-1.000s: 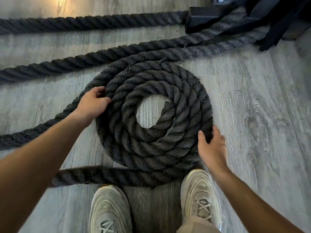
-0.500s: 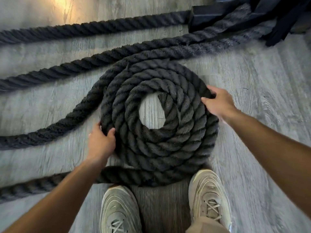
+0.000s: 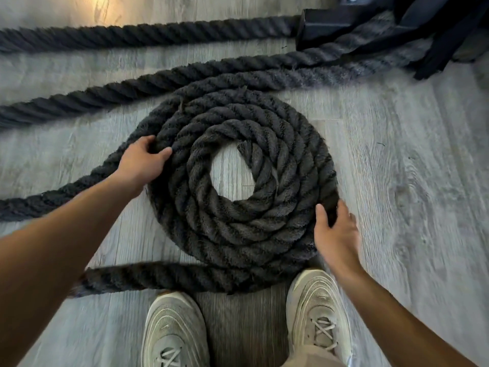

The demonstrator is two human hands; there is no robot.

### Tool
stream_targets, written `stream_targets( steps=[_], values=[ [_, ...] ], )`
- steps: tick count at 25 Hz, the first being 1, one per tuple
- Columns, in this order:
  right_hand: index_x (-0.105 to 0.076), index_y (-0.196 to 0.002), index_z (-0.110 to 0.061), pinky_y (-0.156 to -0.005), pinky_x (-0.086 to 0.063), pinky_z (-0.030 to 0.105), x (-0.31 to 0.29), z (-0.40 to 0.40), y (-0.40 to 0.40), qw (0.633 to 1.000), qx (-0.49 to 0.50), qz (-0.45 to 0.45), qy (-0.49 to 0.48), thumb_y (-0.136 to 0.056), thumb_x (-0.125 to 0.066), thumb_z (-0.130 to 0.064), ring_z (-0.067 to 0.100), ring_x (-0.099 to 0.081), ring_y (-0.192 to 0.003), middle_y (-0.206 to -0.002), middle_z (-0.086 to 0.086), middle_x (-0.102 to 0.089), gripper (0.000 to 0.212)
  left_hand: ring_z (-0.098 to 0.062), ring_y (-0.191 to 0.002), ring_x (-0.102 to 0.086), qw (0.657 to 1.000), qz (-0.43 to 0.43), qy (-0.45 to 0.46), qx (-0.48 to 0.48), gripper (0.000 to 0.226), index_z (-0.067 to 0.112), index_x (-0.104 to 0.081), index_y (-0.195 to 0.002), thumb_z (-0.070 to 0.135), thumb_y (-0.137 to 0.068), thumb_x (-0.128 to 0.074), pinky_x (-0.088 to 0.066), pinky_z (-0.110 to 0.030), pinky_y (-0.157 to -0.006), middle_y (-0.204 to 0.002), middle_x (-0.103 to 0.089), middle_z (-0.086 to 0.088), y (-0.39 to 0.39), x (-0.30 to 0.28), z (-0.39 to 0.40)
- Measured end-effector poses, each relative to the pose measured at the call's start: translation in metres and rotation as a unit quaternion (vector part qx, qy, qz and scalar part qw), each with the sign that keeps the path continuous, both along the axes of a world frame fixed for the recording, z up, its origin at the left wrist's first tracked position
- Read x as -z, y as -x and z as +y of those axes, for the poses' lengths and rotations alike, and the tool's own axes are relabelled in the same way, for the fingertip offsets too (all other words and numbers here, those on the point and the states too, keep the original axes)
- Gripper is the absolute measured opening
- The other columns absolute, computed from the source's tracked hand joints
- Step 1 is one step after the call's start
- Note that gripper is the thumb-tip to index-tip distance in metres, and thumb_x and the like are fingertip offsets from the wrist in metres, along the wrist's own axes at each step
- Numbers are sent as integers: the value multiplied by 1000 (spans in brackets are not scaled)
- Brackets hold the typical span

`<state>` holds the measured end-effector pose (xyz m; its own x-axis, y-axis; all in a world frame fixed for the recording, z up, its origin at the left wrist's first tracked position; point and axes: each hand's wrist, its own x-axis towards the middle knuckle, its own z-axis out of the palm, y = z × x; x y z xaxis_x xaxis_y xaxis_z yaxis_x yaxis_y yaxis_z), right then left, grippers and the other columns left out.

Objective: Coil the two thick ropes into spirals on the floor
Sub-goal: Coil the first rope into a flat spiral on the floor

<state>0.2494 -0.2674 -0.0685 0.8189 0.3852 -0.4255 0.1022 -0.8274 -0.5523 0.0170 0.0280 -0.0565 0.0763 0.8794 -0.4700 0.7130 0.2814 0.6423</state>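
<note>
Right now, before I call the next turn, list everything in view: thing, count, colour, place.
rope spiral: one, dark grey, flat on the floor, centre, open middle.
loose rope runs: several, dark grey, across the floor above, left of and below the spiral; which rope each belongs to cannot be told.
black frame: one, top right, a rope passing beneath it.
black straps: a few, top right corner.
floor: grey wood-look planks.
shoes: two, beige, bottom centre.
left hand: grips the spiral's left outer turn.
right hand: fingers relaxed at the spiral's lower right edge.
</note>
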Motion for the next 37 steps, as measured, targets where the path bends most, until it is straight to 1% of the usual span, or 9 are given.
stream_targets(
  steps=[6,11,15,18,22,25,30,34,37],
  values=[
    [-43,-145,-17,-94,-46,40,5,35,-48,997,-63,-34,4,-101,-46,-43,37,-52,-121,-137,15,-45,51,-27,-122,-58,999,22,-20,-34,56,16,-46,-145,30,-95,-66,-48,-45,-105,-137,-59,-8,9,10,-17],
    [-59,-136,-27,-94,-50,33,2,118,-117,989,-134,-46,-35,-94,-59,-45,26,-62,-114,-128,3,-64,46,-21,-93,-67,968,-115,91,-202,45,11,-48,-128,21,-92,-73,-56,-32,-58,-113,-68,-7,30,2,-114],
    [-63,-131,-24,-96,-51,36,4,139,-114,988,-124,-80,-52,-95,-59,-42,27,-62,-112,-125,5,-66,40,-21,-93,-68,960,-132,106,-223,63,16,-41,-127,16,-81,-83,-58,-41,-69,-111,-65,-9,36,0,-121],
    [-52,-141,-25,-91,-47,37,6,87,-84,995,-44,-74,-49,-97,-50,-52,30,-58,-116,-132,10,-58,51,-13,-89,-62,973,-139,44,-181,71,17,-37,-145,10,-86,-75,-53,-30,-73,-115,-61,-8,30,-5,-86],
    [-33,-152,-18,-93,-47,48,3,12,-19,998,8,-63,5,-99,-40,-57,39,-48,-130,-152,18,-37,67,-21,-120,-60,998,-35,-31,-33,63,19,-46,-148,34,-91,-71,-48,-38,-106,-136,-59,-4,13,1,-12],
    [-32,-152,-9,-96,-43,44,1,-1,0,999,3,-50,18,-103,-40,-45,41,-44,-132,-150,20,-38,61,-24,-127,-56,999,28,-18,42,62,23,-43,-150,34,-94,-67,-44,-42,-110,-143,-57,-4,9,13,14],
    [-34,-149,-13,-99,-47,49,12,39,-53,997,-41,-52,38,-103,-37,-47,42,-44,-130,-153,19,-31,57,-23,-123,-56,999,6,-27,-39,57,17,-43,-146,28,-95,-66,-46,-43,-107,-134,-55,1,20,20,-21],
    [-55,-131,-19,-88,-52,43,8,102,-108,992,-97,-82,9,-100,-45,-46,37,-58,-110,-128,16,-55,43,-25,-110,-65,983,-97,7,-159,49,18,-41,-131,24,-92,-71,-52,-51,-100,-122,-63,-10,41,21,-113],
    [-55,-133,-24,-89,-53,45,7,135,-119,989,-128,-80,0,-98,-48,-46,36,-59,-111,-125,14,-58,43,-24,-103,-65,978,-72,38,-192,51,19,-38,-121,28,-88,-76,-54,-49,-95,-114,-63,-7,44,14,-144]
  ],
)
